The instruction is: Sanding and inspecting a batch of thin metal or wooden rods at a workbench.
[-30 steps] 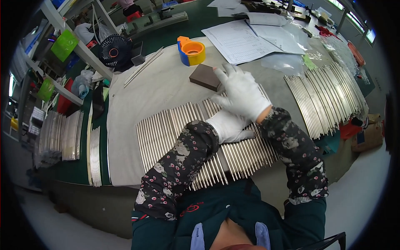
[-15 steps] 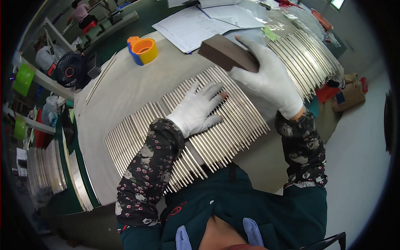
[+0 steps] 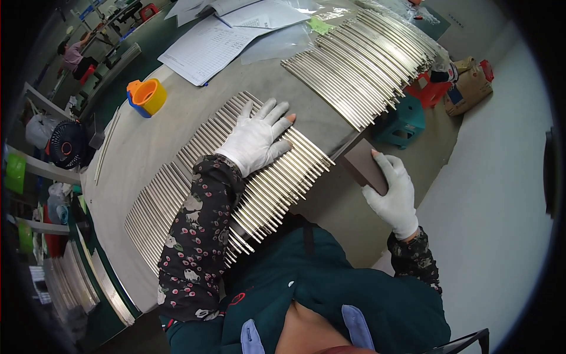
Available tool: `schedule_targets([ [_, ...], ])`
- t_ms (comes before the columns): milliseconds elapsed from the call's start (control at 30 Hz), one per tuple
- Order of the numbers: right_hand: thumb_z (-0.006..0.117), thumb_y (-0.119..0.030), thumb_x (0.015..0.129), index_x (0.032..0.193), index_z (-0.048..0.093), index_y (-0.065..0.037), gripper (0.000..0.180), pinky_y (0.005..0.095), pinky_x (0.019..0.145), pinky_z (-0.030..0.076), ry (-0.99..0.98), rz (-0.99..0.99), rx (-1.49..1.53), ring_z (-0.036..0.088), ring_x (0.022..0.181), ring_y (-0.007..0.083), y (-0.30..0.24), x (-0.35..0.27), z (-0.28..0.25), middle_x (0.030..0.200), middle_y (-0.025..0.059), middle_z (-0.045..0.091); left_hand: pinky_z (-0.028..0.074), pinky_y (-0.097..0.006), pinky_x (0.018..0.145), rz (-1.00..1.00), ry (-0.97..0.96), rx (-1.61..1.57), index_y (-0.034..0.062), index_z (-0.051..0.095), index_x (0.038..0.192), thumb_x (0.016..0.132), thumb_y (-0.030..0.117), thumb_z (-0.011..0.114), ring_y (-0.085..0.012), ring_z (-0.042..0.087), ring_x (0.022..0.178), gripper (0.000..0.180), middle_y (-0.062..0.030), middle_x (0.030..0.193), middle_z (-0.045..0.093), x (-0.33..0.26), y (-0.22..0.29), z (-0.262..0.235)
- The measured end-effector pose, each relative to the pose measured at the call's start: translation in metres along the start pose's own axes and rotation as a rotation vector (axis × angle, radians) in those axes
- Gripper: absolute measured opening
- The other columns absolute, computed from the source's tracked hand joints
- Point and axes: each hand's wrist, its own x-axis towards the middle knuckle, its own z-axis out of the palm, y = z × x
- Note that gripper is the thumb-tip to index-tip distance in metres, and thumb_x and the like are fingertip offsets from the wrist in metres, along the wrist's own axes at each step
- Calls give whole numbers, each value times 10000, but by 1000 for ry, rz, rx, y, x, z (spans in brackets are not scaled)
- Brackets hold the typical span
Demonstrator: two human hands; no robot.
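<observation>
My left hand (image 3: 252, 140), in a white glove with bare fingertips, lies flat with fingers spread on a row of slim metal rods (image 3: 277, 192). The rods lie side by side on the grey tabletop, their near ends jutting past its front edge; my left forearm covers part of them. Off to the right, my gloved right hand (image 3: 395, 197) grips a brown rectangular block (image 3: 364, 164), thumb on one side and fingers on the other. That block is beside the table edge, apart from the rods. A second row of shiny rods (image 3: 365, 65) lies farther back on the right.
Papers (image 3: 209, 47) and a clear plastic bag (image 3: 277, 46) lie at the back. A yellow and blue tape dispenser (image 3: 146, 97) stands back left, near a black fan (image 3: 68, 144). A teal stool (image 3: 404, 124) is below the right edge. A person (image 3: 73, 56) sits far left.
My right hand has carried the block from above the far end of the rods to the right and nearer, past the table edge. My left hand stays on the rods; the view has shifted.
</observation>
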Motion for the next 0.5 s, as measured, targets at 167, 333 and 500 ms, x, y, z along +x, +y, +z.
schedule_targets([
  [167,723,-206,647,1214,574,-59,604,381,812,499,60,31,-8,589,956,310,-28,-35,16,1075,145,553,126,-544,1139,40,-10,33,133,341,1443,954,469,392,-313,214,1416,595,-106,1516,283,-27,-4,-6],
  [333,728,-211,652,1218,569,-63,607,381,804,502,70,36,7,588,956,307,-37,-31,13,1076,146,550,151,-547,1136,43,32,50,130,362,1429,949,466,387,-299,244,1403,586,-103,1492,322,-23,-4,-11],
  [500,729,-213,655,1223,568,-71,608,381,810,501,77,36,-28,585,963,309,-37,-29,13,1083,144,547,151,-555,1132,27,26,51,131,357,1432,950,475,379,-298,246,1400,593,-101,1495,315,-19,-4,-12],
])
